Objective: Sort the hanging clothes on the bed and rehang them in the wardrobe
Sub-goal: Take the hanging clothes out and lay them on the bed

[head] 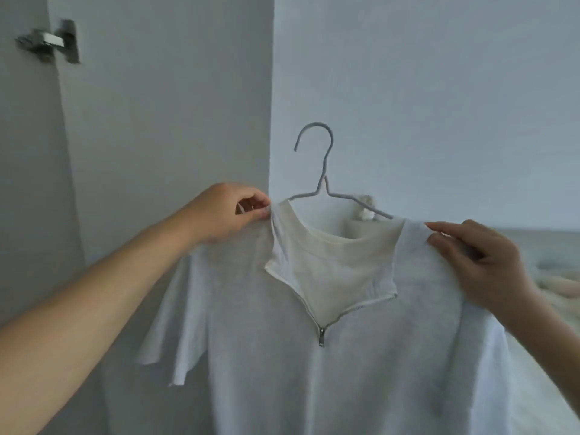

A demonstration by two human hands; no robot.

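A light grey short-sleeved top (361,372) with a half-open front zip and a cream lining hangs on a thin grey hanger (323,183), held up in front of me. My left hand (226,215) pinches the top's left shoulder beside the collar. My right hand (480,262) grips the right shoulder, fingers curled over the fabric. The hanger's hook points up and is free of any rail. Its two arms run under the fabric and are mostly hidden.
A white wardrobe door (157,120) with a metal hinge (50,42) stands open at the left. A white wall (439,89) is behind the top. The bed (549,277) with pale bedding lies at the right, a small pale object (365,208) behind the hanger.
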